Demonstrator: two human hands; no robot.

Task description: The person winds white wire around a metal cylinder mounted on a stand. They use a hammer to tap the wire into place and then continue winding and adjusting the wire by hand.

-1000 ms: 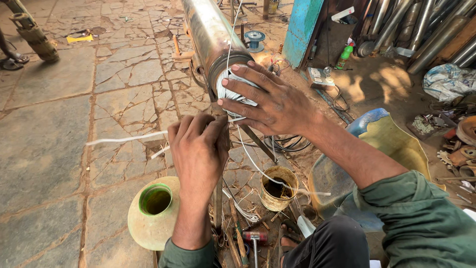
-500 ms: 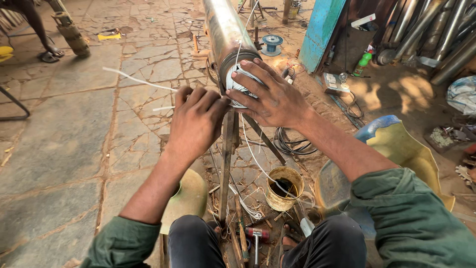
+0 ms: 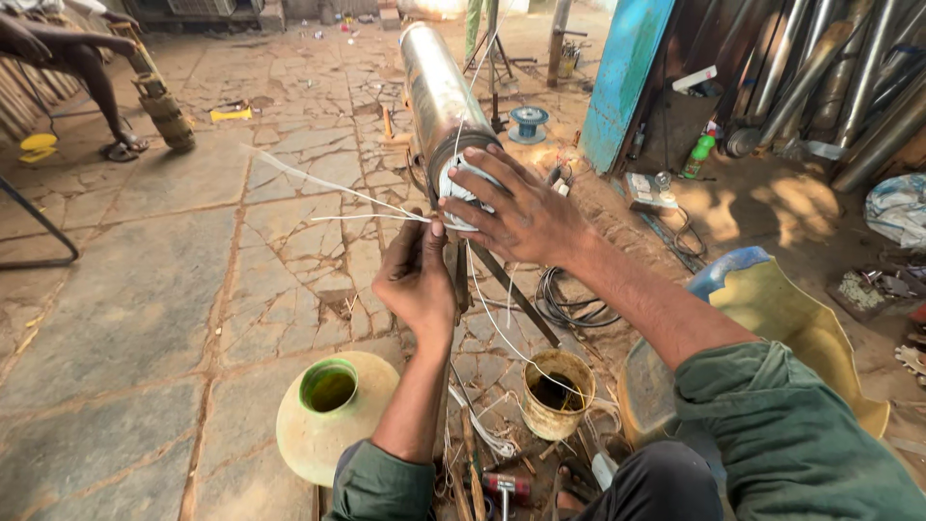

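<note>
We took the long steel cylinder (image 3: 439, 92) on its stand as our landmark. Our right hand (image 3: 526, 217) lay spread over the near end of the cylinder, fingers splayed and pressed against the white windings (image 3: 461, 183) packed in its mouth, gripping nothing. Our left hand (image 3: 417, 280) was just below and to the left of that end, closed in a pinch on thin white strips (image 3: 328, 188) that ran out leftward from the cylinder's mouth, two of them fanning apart over the stone floor (image 3: 145, 289).

Below the cylinder's near end, a rusty tin can (image 3: 558, 394) with dark liquid stood on the ground between our knees, and left of it sat a pale round pot (image 3: 328, 410) with a green rim. A coil of black cable (image 3: 569, 294) lay right of the stand. Further right of the cylinder a blue panel (image 3: 627, 77) leaned upright, with metal pipes (image 3: 849, 68) stacked beyond it. A blue spool (image 3: 529, 121) rested just right of the cylinder's middle. Far left of the cylinder, another person's foot in a sandal (image 3: 121, 150) showed.
</note>
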